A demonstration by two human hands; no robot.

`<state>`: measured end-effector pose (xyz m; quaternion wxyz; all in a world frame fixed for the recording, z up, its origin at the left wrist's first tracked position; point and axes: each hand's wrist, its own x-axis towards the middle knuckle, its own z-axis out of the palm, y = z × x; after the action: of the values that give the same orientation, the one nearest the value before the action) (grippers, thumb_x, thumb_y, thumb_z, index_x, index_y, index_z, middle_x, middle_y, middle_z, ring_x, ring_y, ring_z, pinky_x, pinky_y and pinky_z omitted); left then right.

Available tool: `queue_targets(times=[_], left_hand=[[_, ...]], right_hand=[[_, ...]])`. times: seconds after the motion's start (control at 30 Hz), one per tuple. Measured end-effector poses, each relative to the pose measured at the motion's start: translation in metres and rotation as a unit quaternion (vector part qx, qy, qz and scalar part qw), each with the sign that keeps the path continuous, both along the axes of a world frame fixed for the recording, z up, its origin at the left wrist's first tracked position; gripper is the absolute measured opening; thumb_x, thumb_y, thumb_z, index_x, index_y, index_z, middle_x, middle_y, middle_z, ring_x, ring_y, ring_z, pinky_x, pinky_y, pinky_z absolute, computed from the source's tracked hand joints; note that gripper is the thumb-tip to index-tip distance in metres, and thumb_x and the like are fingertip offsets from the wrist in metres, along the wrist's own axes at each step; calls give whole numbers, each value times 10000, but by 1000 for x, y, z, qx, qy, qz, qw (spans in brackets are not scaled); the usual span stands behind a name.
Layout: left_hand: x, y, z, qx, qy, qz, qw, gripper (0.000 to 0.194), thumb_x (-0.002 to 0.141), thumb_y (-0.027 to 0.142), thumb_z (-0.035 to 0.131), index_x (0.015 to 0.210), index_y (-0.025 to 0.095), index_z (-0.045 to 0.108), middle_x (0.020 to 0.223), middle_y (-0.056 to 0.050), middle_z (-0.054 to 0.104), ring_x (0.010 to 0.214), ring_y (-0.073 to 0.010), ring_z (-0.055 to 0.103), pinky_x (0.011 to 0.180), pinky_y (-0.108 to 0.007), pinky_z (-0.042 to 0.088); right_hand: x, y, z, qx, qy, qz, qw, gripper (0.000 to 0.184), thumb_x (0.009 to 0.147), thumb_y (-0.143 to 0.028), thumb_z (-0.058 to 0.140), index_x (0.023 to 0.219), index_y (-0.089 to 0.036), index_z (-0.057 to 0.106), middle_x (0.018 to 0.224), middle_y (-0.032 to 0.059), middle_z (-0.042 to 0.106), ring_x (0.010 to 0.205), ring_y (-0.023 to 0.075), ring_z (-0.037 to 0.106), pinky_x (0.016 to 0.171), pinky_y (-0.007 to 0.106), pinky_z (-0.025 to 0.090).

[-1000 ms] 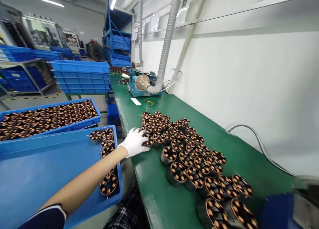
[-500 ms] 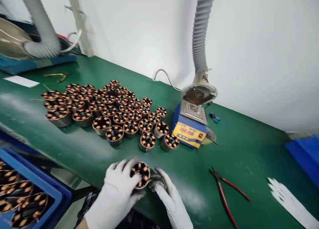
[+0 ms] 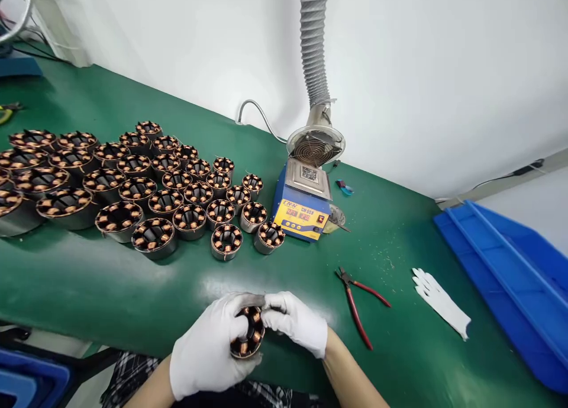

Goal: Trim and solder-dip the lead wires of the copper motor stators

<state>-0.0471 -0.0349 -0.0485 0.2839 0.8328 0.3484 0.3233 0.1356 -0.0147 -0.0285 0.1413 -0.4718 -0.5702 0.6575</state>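
My left hand point(image 3: 206, 346), in a white glove, is wrapped round a motor stator point(image 3: 254, 336) with copper windings and a dark metal outer ring. Its thumb reaches into the stator's bore, and the open face is tilted up towards me. My right hand point(image 3: 296, 324), also gloved, is closed in a pinch at the stator's upper right rim. What lies between those fingertips is too small and covered to make out. Beyond my hands, several more stators point(image 3: 189, 218) stand upright in a cluster on the green table point(image 3: 186, 278).
A blue and yellow solder pot point(image 3: 302, 209) sits under a fume extractor hose point(image 3: 314, 47). Red-handled cutters point(image 3: 355, 307) and a spare white glove point(image 3: 439, 301) lie to the right. Blue bins point(image 3: 510, 289) stand at the far right; another blue bin point(image 3: 35, 372) is at lower left.
My view has swung to the right. My right hand has come up to the stator's upper rim and closed there. My left hand has kept its hold while the stator has been turned.
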Motion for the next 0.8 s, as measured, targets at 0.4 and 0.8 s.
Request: queue_targets(times=[0.4,0.8], left_hand=[[12,-10,1,71,43,51,995,316,564,192,720,842,178,571,1011,-80,657,895,-241,610,733,-386,549],[14,-13,12,-181,-28,2,983,119,598,119,664,633,211,596,1118,-47,623,1029,-248,577,836,-358,508]], right_hand=[[98,-7,46,233,-508,-205,803,391,801,-525,324,745,-219,562,565,25,557,507,180,473,519,293,360],[144,-34,-41,282,-679,-221,641,652,837,-571,253,1212,-103,509,1211,207,500,1123,388,419,864,579,352]])
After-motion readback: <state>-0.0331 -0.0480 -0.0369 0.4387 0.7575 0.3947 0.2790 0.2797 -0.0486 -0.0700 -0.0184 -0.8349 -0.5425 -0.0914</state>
